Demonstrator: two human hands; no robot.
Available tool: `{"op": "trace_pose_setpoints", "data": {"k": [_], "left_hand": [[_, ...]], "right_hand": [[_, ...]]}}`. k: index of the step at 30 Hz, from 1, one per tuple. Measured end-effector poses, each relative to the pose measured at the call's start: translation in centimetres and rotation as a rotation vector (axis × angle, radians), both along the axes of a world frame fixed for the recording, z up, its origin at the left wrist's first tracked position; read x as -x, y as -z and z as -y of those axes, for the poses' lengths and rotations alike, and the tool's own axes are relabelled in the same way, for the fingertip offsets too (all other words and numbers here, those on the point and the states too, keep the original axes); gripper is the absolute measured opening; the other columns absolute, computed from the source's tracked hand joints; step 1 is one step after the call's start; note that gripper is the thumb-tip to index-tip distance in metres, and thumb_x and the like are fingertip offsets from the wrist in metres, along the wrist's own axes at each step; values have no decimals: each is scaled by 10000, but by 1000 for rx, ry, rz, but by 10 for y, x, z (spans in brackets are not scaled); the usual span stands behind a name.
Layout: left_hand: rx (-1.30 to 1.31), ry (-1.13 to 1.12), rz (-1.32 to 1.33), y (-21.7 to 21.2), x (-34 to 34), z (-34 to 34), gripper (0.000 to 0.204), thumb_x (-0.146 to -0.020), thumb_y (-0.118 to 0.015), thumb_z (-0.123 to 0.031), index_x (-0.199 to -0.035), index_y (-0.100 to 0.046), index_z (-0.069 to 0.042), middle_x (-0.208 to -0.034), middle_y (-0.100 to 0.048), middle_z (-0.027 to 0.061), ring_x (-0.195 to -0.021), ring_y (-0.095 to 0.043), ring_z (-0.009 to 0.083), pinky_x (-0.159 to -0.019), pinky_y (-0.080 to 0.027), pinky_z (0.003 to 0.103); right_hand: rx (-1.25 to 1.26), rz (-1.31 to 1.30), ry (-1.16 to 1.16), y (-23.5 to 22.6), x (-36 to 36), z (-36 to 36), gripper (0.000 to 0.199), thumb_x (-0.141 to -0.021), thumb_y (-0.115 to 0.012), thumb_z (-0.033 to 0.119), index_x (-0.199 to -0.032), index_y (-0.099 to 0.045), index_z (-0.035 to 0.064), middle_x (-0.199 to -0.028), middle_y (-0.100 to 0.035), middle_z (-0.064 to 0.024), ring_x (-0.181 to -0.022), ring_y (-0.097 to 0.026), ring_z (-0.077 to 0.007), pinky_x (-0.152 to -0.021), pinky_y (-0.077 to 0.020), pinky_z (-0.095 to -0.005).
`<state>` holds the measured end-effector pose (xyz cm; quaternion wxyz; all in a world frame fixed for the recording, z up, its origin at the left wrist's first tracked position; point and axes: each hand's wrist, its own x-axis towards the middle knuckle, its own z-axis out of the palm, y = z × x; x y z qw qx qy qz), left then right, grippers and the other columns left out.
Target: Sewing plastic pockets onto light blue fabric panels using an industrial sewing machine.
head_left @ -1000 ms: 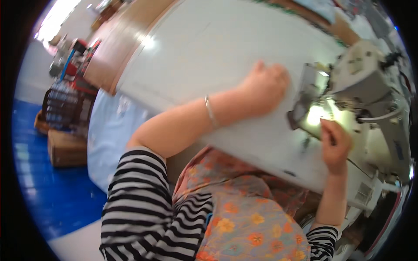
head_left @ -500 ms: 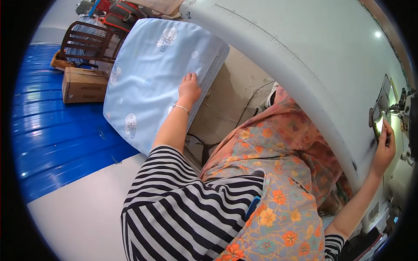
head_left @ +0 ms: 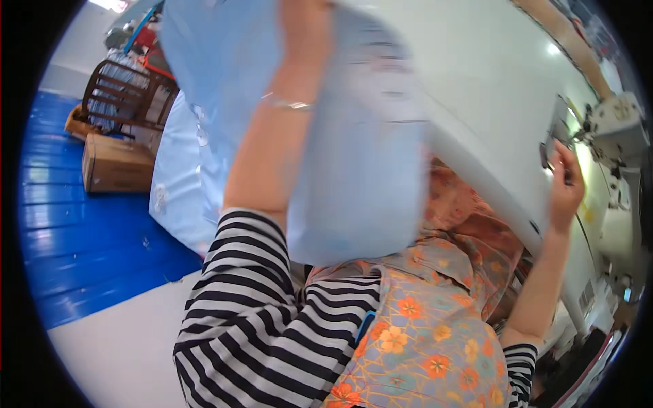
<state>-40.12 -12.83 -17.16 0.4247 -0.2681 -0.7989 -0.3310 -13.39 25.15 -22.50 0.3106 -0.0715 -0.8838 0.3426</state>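
My left hand (head_left: 306, 34) is raised at the top edge, blurred and partly cut off. It grips a light blue piece of printed fabric (head_left: 367, 197), which hangs lifted and smeared by motion in front of my lap. More of the same pale blue fabric (head_left: 178, 170) lies behind it on the left. At the right, my right hand (head_left: 566, 180) has its fingers drawn together at the metal plate (head_left: 559, 126) of a sewing machine (head_left: 615, 122), under its lit needle area. Whatever may be between those fingertips is too small to make out.
The white machine table (head_left: 469, 61) curves along the right. A brown cardboard box (head_left: 119, 163) and a dark slatted wooden chair (head_left: 129, 92) stand left on a blue ribbed surface (head_left: 75, 258). A white surface (head_left: 122, 340) spans the lower left. A flowered apron (head_left: 422, 326) covers my lap.
My left hand, earlier flat on the stacked fabric, has moved up and lifted a piece toward the table and my lap. My right hand stays at the machine plate; the whole view has shifted slightly.
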Motion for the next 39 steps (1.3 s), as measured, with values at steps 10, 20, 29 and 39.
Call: {"op": "trace_pose_setpoints", "data": {"k": [10, 20, 29, 39], "left_hand": [[146, 797, 730, 53, -82, -268, 262, -920, -448, -152, -1014, -639, -1, -1035, -663, 211, -947, -616, 413, -847, -493, 447], [738, 826, 135, 40, -113, -276, 348, -925, -524, -227, -1233, -630, -104, -1346, -569, 61, -1295, -477, 239, -1079, -373, 410], [706, 903, 230, 35, -81, -283, 392, -927, -544, -261, -1263, -597, -65, -1377, -537, 111, -1284, -476, 309, -1084, -377, 409], [671, 600, 432, 12, -42, -130, 346, -901, -633, -177, -1226, -623, -58, -1372, -542, 120, -1259, -501, 318, -1044, -418, 401]], "right_hand": [[-316, 125, 48, -14, -50, 86, 514, -724, -574, -72, -1167, -694, 159, -1291, -566, -206, -854, -674, -374, -727, -558, -360], [-241, 150, 88, -13, -69, 50, 377, -713, -553, -82, -1034, -703, 47, -1161, -676, -154, -938, -690, -294, -781, -564, -336], [-135, 126, 86, -16, -74, 14, 292, -784, -536, -18, -1017, -705, 26, -1143, -690, -141, -915, -693, -259, -794, -549, -300], [-90, 179, 70, -22, -129, 14, 269, -796, -558, 5, -1018, -709, 22, -1116, -696, -160, -963, -685, -265, -825, -528, -329]]}}
